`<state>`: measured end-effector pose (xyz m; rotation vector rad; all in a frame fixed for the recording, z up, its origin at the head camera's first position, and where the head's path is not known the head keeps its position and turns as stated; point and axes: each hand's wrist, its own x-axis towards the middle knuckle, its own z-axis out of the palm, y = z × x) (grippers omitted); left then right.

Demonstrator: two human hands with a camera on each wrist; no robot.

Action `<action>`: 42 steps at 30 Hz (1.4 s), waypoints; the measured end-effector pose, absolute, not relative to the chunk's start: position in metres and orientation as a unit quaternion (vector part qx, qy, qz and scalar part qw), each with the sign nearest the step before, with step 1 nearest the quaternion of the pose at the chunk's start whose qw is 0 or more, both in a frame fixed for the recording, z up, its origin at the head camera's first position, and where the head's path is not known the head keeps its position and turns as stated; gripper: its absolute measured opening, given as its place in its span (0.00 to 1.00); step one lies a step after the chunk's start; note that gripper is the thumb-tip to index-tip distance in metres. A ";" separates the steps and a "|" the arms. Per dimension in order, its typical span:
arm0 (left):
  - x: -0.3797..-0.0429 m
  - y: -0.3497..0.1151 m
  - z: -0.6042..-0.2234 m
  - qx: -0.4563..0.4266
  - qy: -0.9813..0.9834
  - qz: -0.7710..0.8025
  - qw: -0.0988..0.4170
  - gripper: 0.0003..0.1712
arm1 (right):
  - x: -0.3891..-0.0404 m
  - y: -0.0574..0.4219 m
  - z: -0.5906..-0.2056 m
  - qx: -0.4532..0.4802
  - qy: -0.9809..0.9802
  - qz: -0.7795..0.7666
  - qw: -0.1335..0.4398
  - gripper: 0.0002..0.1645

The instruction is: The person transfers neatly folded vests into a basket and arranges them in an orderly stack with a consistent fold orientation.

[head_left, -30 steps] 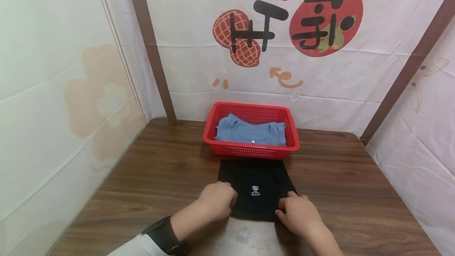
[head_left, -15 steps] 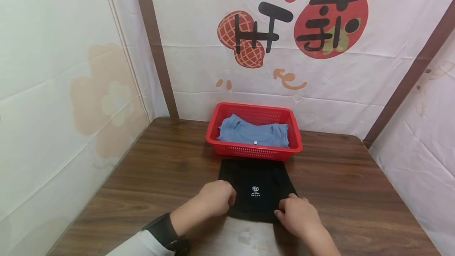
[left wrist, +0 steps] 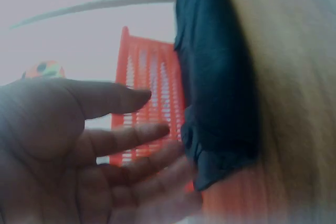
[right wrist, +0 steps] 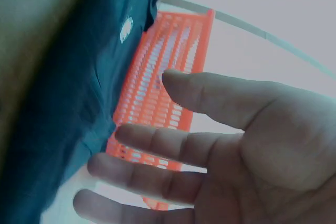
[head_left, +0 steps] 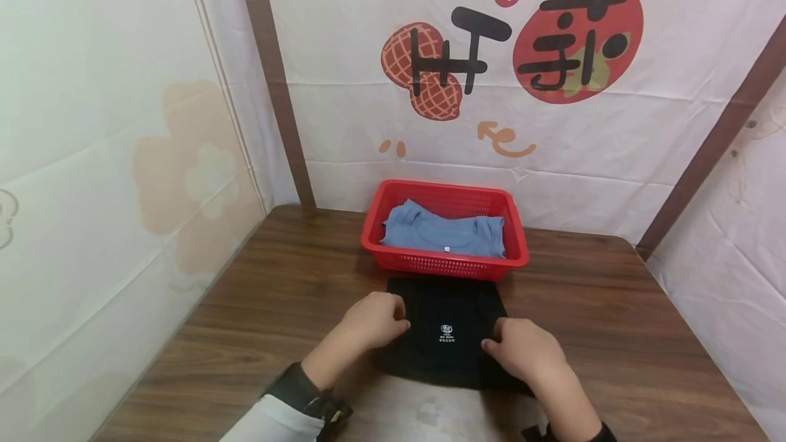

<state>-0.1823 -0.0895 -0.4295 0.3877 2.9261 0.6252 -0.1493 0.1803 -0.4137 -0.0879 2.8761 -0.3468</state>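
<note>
A folded black garment [head_left: 448, 360] lies flat on the table, with a small white print near its middle; its exact kind does not show. My left hand [head_left: 372, 321] hovers at the garment's left side, and in the left wrist view its fingers [left wrist: 131, 136] are spread and hold nothing. Over the right side is my right hand [head_left: 527, 348]. Its fingers [right wrist: 152, 179] are extended and apart in the right wrist view, with nothing between them.
Just behind the garment stands a red plastic basket [head_left: 451, 263] with a folded blue garment [head_left: 439, 232] inside. The wooden table [head_left: 295, 292] meets white printed fabric walls [head_left: 344, 101] at its back and left.
Both hands have let go of the black garment's sides and risen slightly away from the near edge. The garment stays in place; the head view has shifted a little.
</note>
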 end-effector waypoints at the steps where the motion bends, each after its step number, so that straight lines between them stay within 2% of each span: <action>1: -0.184 -0.090 -0.428 0.110 0.969 0.212 0.057 0.10 | -0.153 0.183 -0.412 -0.024 0.985 -0.120 0.118 0.19; 4: -0.188 -0.093 -0.426 0.065 0.972 0.220 0.042 0.14 | -0.164 0.189 -0.410 0.000 0.986 -0.124 0.111 0.26; 7: -0.190 -0.096 -0.428 0.031 0.972 0.226 0.056 0.19 | -0.172 0.194 -0.412 0.022 0.985 -0.130 0.115 0.31; 18: -0.194 -0.100 -0.449 -0.056 0.927 0.341 0.142 0.21 | -0.179 0.194 -0.434 0.065 0.978 -0.133 0.147 0.35; 26: -0.193 -0.101 -0.457 -0.059 0.918 0.367 0.138 0.26 | -0.182 0.187 -0.443 0.070 0.979 -0.133 0.138 0.39; 31: -0.193 -0.099 -0.461 -0.061 0.921 0.365 0.119 0.30 | -0.184 0.187 -0.447 0.064 0.977 -0.157 0.131 0.37; 37: -0.194 -0.096 -0.468 -0.046 0.920 0.374 0.106 0.21 | -0.187 0.190 -0.449 0.055 0.973 -0.185 0.126 0.36; 42: -0.196 -0.095 -0.473 -0.025 0.912 0.393 0.117 0.22 | -0.189 0.198 -0.457 0.054 0.964 -0.226 0.129 0.30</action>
